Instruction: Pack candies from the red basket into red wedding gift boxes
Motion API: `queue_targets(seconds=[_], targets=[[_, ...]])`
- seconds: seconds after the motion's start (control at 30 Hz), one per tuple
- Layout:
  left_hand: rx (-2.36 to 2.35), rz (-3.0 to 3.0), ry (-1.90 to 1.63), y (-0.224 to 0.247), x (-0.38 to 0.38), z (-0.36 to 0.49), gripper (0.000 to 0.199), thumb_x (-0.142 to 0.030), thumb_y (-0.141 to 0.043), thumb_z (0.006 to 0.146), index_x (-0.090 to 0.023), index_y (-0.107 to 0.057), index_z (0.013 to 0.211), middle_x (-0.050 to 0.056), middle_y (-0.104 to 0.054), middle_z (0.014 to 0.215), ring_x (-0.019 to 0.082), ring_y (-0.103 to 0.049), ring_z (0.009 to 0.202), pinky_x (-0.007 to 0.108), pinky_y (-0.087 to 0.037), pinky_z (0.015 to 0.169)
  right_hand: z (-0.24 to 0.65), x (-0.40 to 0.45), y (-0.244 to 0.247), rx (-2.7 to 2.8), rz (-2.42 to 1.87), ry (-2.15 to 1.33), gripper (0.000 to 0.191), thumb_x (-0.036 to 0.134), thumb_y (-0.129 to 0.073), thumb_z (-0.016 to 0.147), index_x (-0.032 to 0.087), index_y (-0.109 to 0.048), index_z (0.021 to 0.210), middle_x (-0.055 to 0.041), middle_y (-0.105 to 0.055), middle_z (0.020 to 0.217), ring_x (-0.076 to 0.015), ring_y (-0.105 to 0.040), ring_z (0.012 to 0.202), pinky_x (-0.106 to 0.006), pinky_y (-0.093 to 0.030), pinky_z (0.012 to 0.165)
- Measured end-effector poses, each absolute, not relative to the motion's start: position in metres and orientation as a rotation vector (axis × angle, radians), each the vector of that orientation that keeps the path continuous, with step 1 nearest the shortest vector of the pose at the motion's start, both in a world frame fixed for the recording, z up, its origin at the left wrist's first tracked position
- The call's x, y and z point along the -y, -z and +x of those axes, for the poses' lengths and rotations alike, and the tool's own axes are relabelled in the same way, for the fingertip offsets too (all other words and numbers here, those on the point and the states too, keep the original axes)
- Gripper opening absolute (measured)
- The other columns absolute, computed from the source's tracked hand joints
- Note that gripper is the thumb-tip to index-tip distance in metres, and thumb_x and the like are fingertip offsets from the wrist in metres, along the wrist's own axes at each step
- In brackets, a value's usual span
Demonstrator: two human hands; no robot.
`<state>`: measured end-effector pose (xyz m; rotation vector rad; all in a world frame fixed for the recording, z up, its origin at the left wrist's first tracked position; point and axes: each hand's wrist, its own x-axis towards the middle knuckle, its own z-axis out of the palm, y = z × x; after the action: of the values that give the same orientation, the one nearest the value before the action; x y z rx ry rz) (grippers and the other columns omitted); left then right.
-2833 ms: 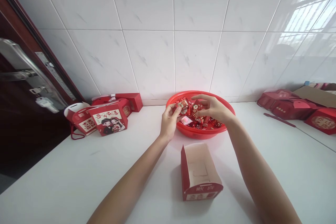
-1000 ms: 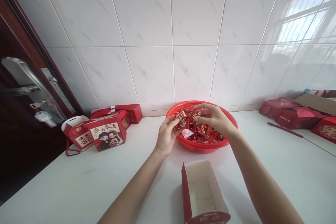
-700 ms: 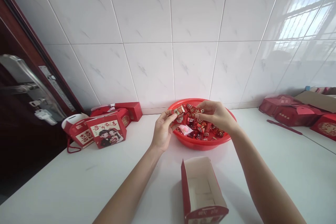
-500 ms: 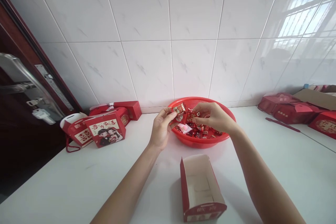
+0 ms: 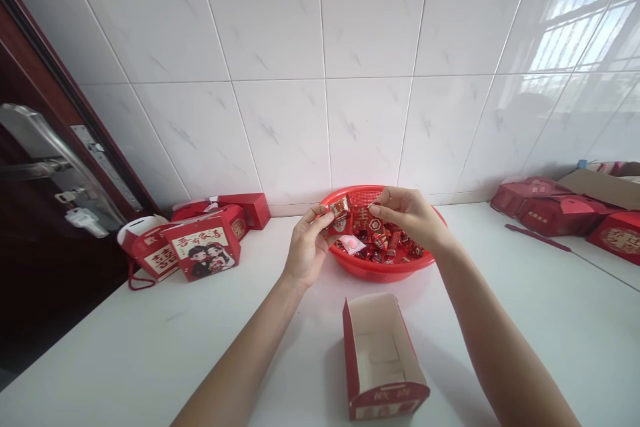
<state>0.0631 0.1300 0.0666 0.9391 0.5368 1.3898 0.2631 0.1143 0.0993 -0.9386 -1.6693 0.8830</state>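
Over the left side of a red plastic basket [image 5: 385,275], my left hand [image 5: 305,247] is closed on red-and-gold wrapped candies [image 5: 341,209]; how many is hard to make out. My right hand [image 5: 409,215] pinches the edge of a flat red snack packet [image 5: 364,219] with gold characters, just above the basket's contents. Several red-wrapped sweets [image 5: 393,243] lie in the basket, along with a white wrapper with a pink centre [image 5: 352,244]. Between my forearms stands an open red gift box [image 5: 352,363], its pale inside facing up.
Folded red gift boxes [image 5: 203,250] stand at the left, near a dark door with a metal handle [image 5: 55,167]. More red boxes [image 5: 550,213] and a thin dark red strip [image 5: 537,238] lie at the right. A tiled wall [image 5: 370,133] rises behind the basket.
My right hand has shifted slightly up and right, and the red packet's printed face now shows between my hands. More sweets in the basket are visible. My left hand stays nearly still.
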Motion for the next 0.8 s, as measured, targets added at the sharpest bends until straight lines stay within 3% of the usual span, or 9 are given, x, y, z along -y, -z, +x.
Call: queue_targets(seconds=[0.37, 0.63, 0.8], targets=[[-0.591, 0.889, -1.445, -0.067, -0.134, 0.056, 0.030, -0.027, -0.088, 0.058, -0.016, -0.065, 0.075, 0.001, -0.072, 0.079, 0.013, -0.067, 0.069, 0.025, -0.056, 0.066, 0.272, -0.109, -0.110, 1.456, -0.951, -0.668, 0.039, 0.056, -0.076, 0.077, 0.020, -0.060, 0.076, -0.0027, -0.066, 0.070, -0.0146, -0.057, 0.063, -0.030, -0.046, 0.061], [-0.641, 1.017, -1.382, -0.065, -0.127, 0.061, 0.038, -0.033, -0.091, 0.059, -0.017, -0.065, 0.081, 0.000, -0.069, 0.084, 0.015, -0.067, 0.076, 0.026, -0.058, 0.066, 0.271, -0.111, -0.107, 1.516, -1.095, -0.560, 0.035, 0.052, -0.071, 0.081, 0.018, -0.062, 0.078, -0.0045, -0.069, 0.071, -0.0158, -0.060, 0.063, -0.028, -0.043, 0.057], [-0.658, 1.030, -1.373, -0.063, -0.128, 0.063, 0.040, -0.035, -0.093, 0.057, -0.017, -0.064, 0.078, -0.001, -0.066, 0.081, 0.013, -0.065, 0.073, 0.024, -0.058, 0.062, 0.266, -0.109, -0.107, 1.533, -1.105, -0.701, 0.032, 0.050, -0.067, 0.086, 0.020, -0.056, 0.083, -0.0018, -0.069, 0.069, -0.0184, -0.069, 0.058, -0.026, -0.043, 0.050]])
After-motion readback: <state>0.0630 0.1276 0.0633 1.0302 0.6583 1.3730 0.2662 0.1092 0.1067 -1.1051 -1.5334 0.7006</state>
